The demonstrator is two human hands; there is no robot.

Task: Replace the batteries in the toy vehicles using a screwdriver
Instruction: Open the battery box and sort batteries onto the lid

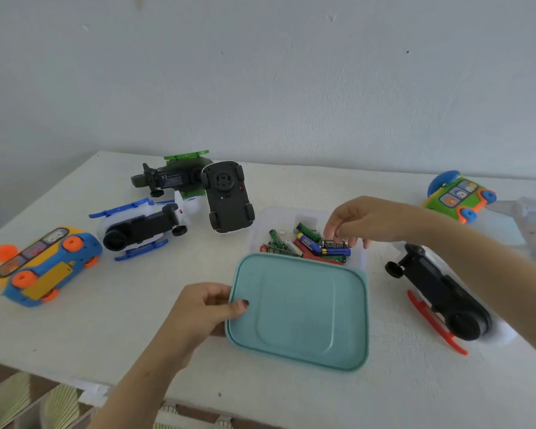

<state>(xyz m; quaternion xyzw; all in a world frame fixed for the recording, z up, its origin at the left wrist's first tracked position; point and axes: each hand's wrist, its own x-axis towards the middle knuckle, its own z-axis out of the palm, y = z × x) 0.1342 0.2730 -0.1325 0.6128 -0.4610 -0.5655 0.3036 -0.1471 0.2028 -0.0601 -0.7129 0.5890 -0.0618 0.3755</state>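
Several batteries (pixel 310 247) fill my clear box (pixel 361 258) at centre; one blue cell reads "3000", another perhaps "Eveready". My right hand (pixel 358 219) hovers there, fingers (pixel 331 232) narrowly curled, apparently empty. My left hand (pixel 211 308) pinches the teal lid (pixel 300 311) at its 9 o'clock edge.

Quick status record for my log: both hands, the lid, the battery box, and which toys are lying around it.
left hand: grips the teal lid at its left edge, thumb on top
lid: pulled toward the person, box partly uncovered
right hand: fingers down among the batteries; whether it holds one cannot be told
box: clear, many loose batteries
toys: six, four wheels-up, two on their sides
screwdriver: not visible
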